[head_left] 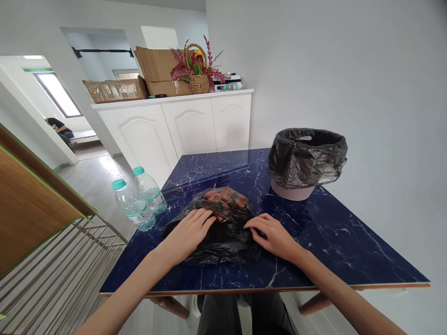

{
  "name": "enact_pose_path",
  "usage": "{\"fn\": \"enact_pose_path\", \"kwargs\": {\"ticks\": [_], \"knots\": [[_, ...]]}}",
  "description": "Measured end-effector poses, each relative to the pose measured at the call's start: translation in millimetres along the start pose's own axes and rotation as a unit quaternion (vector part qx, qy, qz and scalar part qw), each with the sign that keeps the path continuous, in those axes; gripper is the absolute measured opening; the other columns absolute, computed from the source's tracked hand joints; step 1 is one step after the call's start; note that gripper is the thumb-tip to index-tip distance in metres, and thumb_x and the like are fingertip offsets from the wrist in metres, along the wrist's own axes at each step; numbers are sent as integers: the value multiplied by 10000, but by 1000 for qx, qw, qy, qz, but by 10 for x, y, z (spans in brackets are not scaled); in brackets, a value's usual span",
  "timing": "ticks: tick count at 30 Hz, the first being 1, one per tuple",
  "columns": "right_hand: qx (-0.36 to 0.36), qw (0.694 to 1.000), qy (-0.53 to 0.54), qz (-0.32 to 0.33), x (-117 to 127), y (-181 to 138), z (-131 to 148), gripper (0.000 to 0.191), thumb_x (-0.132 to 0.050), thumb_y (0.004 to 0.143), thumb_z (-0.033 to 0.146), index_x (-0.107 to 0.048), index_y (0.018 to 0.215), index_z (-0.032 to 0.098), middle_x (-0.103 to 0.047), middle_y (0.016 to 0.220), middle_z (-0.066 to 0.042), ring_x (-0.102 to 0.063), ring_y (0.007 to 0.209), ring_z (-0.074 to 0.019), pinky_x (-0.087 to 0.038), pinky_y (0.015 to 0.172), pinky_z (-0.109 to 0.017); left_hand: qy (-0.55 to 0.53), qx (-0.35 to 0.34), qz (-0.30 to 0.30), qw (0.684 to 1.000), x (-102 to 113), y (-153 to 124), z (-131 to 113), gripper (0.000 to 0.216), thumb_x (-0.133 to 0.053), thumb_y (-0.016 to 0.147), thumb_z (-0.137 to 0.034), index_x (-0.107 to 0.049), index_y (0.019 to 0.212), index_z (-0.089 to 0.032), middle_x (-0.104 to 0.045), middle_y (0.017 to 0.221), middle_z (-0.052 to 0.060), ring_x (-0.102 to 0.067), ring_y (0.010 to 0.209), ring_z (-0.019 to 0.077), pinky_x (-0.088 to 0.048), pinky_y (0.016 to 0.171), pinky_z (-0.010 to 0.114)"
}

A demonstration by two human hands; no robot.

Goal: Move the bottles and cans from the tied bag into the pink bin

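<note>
A thin black plastic bag (223, 242) lies crumpled on the dark blue marble-patterned table (345, 246). Something with red-orange patches (226, 197) shows at the far side of the bag, partly through the film; its kind cannot be made out. My left hand (190, 232) rests on the bag's left side, fingers bent over its edge and closed on the film. At the right side, my right hand (270, 232) pinches the bag's edge between thumb and fingers.
A pale bin (295, 191) lined with a black bag (303, 158) stands at the table's back right. Two water bottles (136, 209) with teal caps stand at the left edge. Behind is a white cabinet (195, 125) bearing cardboard boxes and a flower basket (199, 84). A person (61, 128) sits far left.
</note>
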State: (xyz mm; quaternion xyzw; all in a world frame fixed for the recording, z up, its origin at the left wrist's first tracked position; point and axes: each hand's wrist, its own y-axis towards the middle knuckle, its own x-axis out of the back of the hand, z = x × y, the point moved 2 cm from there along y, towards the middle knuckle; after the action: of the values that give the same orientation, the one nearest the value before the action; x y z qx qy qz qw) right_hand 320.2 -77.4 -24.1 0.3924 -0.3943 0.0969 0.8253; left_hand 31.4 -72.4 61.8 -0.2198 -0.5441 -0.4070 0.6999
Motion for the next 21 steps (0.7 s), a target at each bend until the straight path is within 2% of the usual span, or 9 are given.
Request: {"fn": "enact_pose_path", "kwargs": {"ticks": [5, 11, 15, 21], "knots": [[17, 999, -37, 27, -20, 19, -31, 350, -491, 1056, 134, -672, 1318, 280, -776, 1301, -62, -743, 1060, -226, -568, 940, -428, -9, 13, 5, 1000, -49, 281, 200, 764, -470, 812, 69, -456, 1532, -185, -580, 1497, 157, -507, 1432, 319, -383, 1203, 474], [-2, 996, -86, 3, -43, 23, -95, 414, -491, 1037, 110, -664, 1381, 262, -722, 1416, -92, -731, 1151, -261, -569, 998, -476, -12, -22, 22, 999, -123, 636, 259, 784, -538, 841, 5, -399, 1584, -204, -588, 1511, 133, -505, 1391, 320, -343, 1212, 478], [-42, 991, -128, -22, -14, 18, -123, 424, -510, 1017, 108, -667, 1388, 241, -662, 1505, -90, -706, 1152, -289, -592, 988, -472, -19, -34, 23, 999, -223, 819, 310, 727, -529, 869, -5, -434, 1566, -189, -558, 1554, 140, -479, 1427, 314, -334, 1228, 473], [-75, 984, -151, -49, 41, 16, -136, 495, -497, 1009, 119, -626, 1460, 275, -600, 1569, -89, -708, 1084, -289, -613, 954, -465, -49, -9, 23, 999, -248, 901, 366, 614, -522, 872, 1, -549, 1458, -180, -598, 1466, 169, -527, 1388, 326, -420, 1174, 500]]}}
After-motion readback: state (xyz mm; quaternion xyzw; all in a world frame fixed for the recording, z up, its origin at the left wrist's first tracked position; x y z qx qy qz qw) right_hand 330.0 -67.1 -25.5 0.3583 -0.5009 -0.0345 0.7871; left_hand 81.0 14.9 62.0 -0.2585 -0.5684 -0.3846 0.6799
